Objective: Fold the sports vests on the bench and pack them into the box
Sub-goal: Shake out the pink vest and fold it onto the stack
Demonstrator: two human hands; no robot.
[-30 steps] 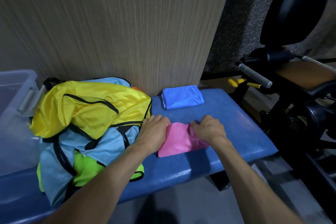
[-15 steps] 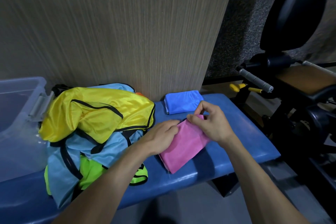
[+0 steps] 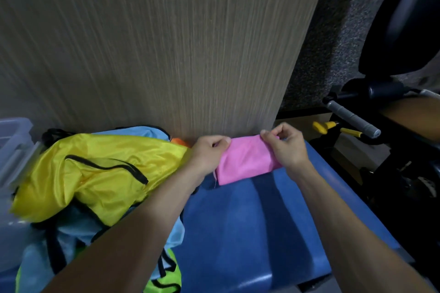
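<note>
Glossy yellow vest (image 3: 95, 173), matt pink cloth (image 3: 245, 164)

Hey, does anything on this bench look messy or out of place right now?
Yes. The yellow vest lies crumpled on a heap of unfolded vests at the left of the bench, beside the box. The left hand and right hand pinch the folded pink vest by its far corners.

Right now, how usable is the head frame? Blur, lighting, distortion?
Head view: dim overall; motion smear on the yellow vest and wood panel; wide-angle bowing at the panel's right edge; forearm shadows across the blue bench; both hands, left hand and right hand, and pink vest stay readable.
</note>
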